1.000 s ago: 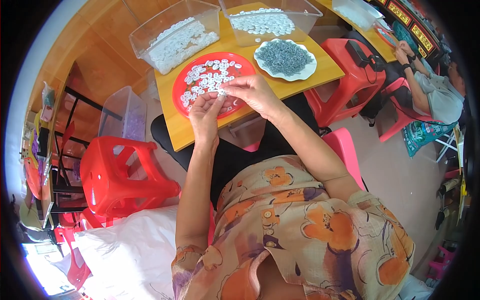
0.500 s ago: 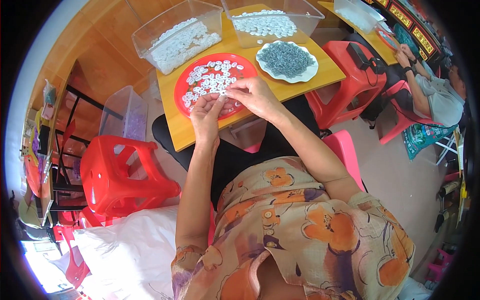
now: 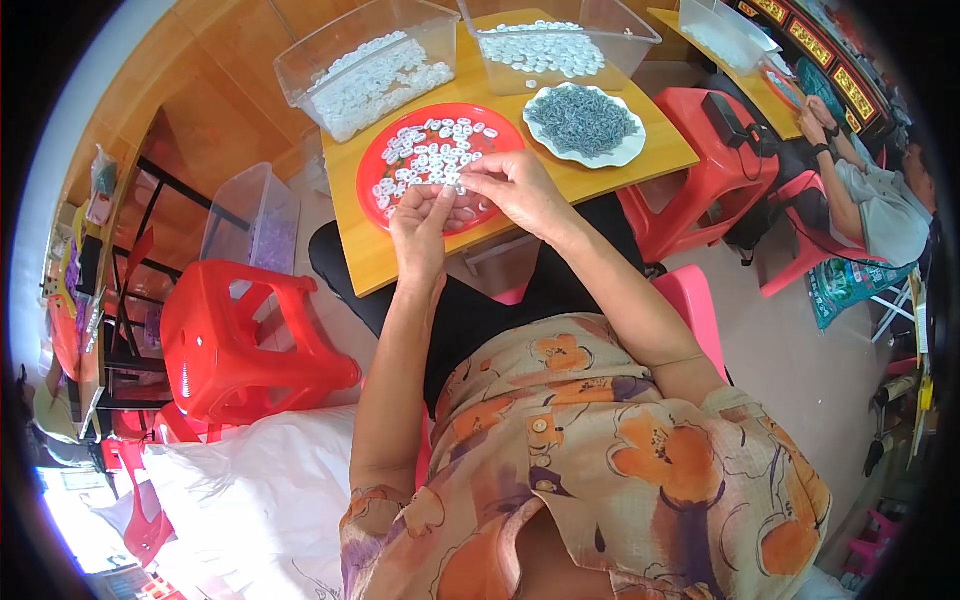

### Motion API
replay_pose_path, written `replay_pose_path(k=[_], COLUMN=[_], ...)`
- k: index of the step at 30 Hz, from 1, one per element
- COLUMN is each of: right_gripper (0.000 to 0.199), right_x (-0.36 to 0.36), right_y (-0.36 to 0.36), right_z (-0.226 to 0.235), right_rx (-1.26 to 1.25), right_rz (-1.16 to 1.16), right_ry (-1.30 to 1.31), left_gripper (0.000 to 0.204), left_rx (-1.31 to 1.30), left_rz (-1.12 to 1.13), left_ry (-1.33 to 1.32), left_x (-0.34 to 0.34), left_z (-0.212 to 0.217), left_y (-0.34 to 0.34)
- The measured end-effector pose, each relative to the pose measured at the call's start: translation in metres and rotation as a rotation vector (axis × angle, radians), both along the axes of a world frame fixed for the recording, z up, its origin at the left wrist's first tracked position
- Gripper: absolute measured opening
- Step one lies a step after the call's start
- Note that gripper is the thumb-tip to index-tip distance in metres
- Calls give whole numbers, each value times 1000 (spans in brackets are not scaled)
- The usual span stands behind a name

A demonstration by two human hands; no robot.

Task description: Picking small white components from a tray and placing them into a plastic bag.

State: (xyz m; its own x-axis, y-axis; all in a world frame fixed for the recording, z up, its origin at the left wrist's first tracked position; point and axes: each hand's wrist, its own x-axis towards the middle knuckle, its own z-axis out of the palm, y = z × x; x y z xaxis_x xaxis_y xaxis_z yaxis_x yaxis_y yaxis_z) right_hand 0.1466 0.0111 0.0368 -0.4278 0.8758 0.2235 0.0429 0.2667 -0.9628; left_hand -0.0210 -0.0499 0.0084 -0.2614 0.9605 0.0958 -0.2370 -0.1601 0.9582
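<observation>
Your yellow table carries a red tray; behind it 2 clear bins (white pieces inside), right of it a white plate.

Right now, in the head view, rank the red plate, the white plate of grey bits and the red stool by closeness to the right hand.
1. Red plate, under the right hand.
2. White plate, beyond, to the right.
3. Red stool, on the floor, far left.

Red tray of white pieces — yellow table, red stool.
</observation>
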Motion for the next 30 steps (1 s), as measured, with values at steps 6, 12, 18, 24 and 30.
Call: replay_pose_path(k=[6,12,18,24,30], right_gripper=[24,24,23,20,21], right_x=[2,4,7,13,15], right_y=[1,0,1,-6,-16], right_z=[-3,-5,-4,16,32], right_rx=[19,18,-22,-215,-277], right_rz=[-20,-27,-13,90,163], right_ry=[-16,-11,19,187,232], left_gripper=[11,11,13,16,37], left_rx=[12,-21,-15,127,178], left_rz=[15,-26,-65,-189,-212], left_ry=[-42,-17,-45,-112,-30], left_x=[6,0,-1,-15,-10], left_z=[-1,0,5,6,14], left_y=[-1,-1,-1,-3,-9])
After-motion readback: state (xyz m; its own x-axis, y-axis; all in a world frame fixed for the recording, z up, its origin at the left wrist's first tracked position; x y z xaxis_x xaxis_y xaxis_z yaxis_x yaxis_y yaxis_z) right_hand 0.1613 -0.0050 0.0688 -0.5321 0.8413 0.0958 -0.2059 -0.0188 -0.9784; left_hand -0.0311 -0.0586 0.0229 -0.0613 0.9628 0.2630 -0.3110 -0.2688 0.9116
